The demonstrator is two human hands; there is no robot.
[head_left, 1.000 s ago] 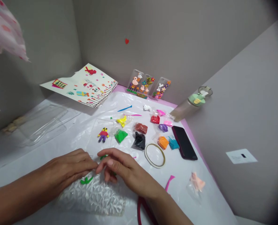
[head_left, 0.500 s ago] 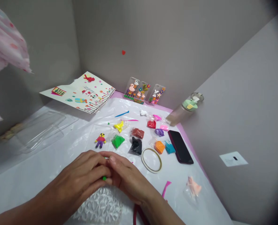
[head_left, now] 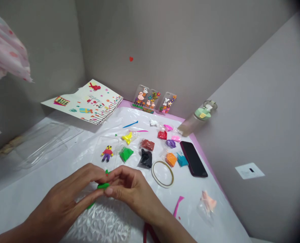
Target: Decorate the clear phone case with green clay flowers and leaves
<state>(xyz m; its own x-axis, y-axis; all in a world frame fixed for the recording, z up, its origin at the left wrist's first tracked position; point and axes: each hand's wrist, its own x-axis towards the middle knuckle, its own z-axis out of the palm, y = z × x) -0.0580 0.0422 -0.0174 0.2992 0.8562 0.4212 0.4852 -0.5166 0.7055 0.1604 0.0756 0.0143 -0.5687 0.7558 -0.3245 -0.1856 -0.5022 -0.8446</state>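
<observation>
Moved: my hands have eased apart a little, and the green clay strip [head_left: 103,185] now shows between them.
Fingers: my left hand [head_left: 61,199] and right hand [head_left: 132,189] pinch the strip from either side, fingertips pressed together on it.
Strip: held above a textured clear phone case [head_left: 99,224], with a green crumb [head_left: 106,172] just beyond my fingers.
Nearby: a clay figure [head_left: 107,153] in a red top, a bag of green clay [head_left: 126,154], a bag of black clay [head_left: 146,158], a tape roll [head_left: 162,173].
Further: a dark smartphone [head_left: 193,159] lies on the worktop [head_left: 198,192]; three decorated phone cases [head_left: 153,99] stand by the wall.
Writing: a white card [head_left: 249,170] on the wall is too small to read.
</observation>
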